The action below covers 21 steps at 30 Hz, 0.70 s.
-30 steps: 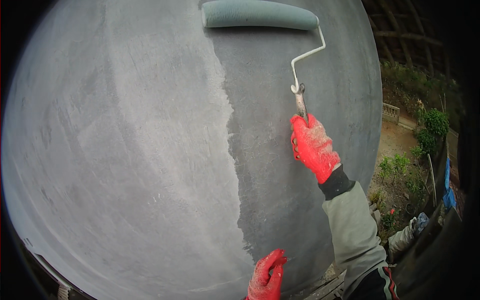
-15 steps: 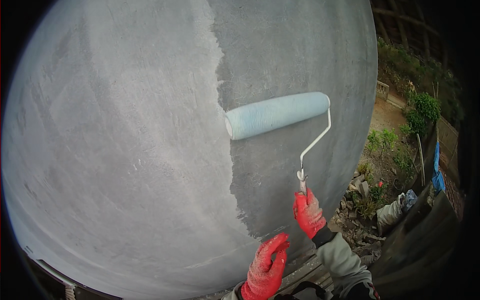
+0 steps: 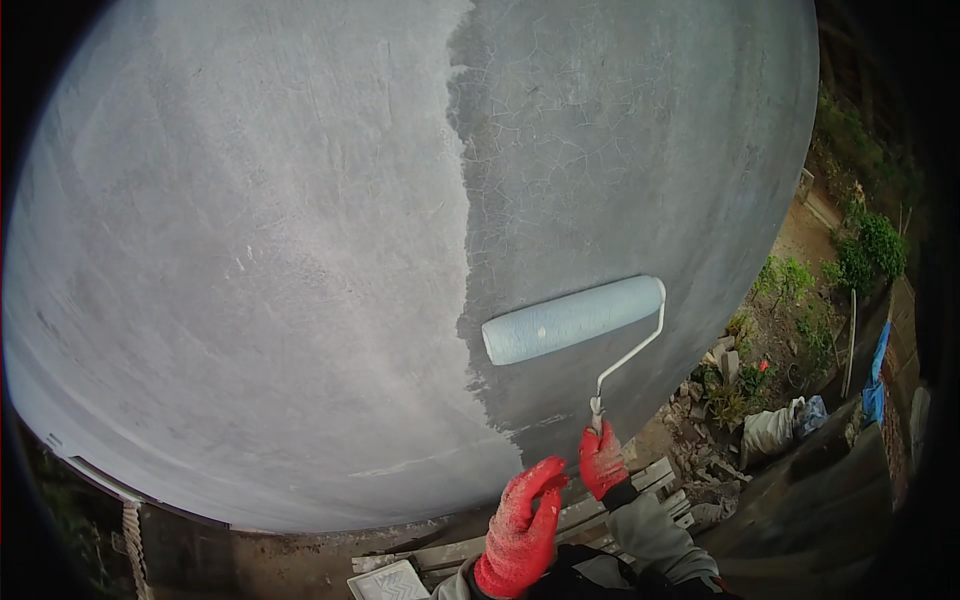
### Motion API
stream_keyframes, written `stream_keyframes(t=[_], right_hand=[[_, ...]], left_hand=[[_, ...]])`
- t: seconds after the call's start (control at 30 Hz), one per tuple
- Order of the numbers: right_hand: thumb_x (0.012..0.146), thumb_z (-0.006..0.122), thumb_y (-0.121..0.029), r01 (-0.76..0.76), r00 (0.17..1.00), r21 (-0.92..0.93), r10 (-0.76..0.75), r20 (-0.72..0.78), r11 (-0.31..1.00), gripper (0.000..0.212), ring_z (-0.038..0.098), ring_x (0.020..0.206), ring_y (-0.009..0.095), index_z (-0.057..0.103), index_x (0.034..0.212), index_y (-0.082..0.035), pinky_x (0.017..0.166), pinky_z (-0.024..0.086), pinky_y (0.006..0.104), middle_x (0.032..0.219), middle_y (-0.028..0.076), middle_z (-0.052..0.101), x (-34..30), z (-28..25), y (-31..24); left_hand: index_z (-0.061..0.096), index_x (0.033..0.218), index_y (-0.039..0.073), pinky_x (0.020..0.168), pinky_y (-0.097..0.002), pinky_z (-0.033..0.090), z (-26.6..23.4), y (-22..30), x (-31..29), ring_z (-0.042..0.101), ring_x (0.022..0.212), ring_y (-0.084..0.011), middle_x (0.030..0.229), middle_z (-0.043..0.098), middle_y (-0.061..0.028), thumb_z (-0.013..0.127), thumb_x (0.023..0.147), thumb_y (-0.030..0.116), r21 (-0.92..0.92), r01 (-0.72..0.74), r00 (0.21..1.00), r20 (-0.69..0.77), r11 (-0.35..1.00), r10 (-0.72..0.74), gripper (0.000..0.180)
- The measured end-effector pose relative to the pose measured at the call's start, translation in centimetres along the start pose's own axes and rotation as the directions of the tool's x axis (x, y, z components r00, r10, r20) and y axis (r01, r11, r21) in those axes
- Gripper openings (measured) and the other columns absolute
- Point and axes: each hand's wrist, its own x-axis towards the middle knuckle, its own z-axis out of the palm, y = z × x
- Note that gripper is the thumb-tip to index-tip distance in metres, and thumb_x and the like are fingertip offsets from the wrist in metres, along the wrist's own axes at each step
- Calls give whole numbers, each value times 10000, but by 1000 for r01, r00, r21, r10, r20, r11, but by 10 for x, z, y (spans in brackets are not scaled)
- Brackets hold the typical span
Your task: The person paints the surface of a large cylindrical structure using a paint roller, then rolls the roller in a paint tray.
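Single view: left fisheye on person's head, upright, unmirrored. Faces forward, tilted down at broad grey smooth-faced wall (image 3: 260,260); near enough that wall fills most of frame, edges bowed by lens. Grey fabric right sleeve (image 3: 655,535) enters from lower edge. Brown earthen ground (image 3: 800,235) seen from above at right, farther off.
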Motion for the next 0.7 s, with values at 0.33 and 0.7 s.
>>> stream_keyframes(t=[0.33, 0.7], right_hand=[[921, 572, -258, -14, 1000, 235, 8, 28, 972, 282, 588, 629, 293, 534, 974, 16, 573, 442, 386, 716, 166, 583, 39, -24, -69], [932, 541, -262, 156, 988, -117, -155, 14, 981, 312, 579, 661, 345, 511, 1054, 24, 583, 447, 419, 735, 147, 573, 17, 10, 49]], left_hand=[[489, 1279, -8, 953, -339, 441, 35, -9, 2, 592, 1075, -251, 1243, 535, -141, 423, 944, -33, 21, 9, 999, -47, 1000, -8, 342], [540, 1236, 19, 910, -319, 456, 33, -66, -26, 607, 1030, -211, 1160, 574, -125, 468, 931, 0, -18, 177, 941, -290, 984, -174, 314]])
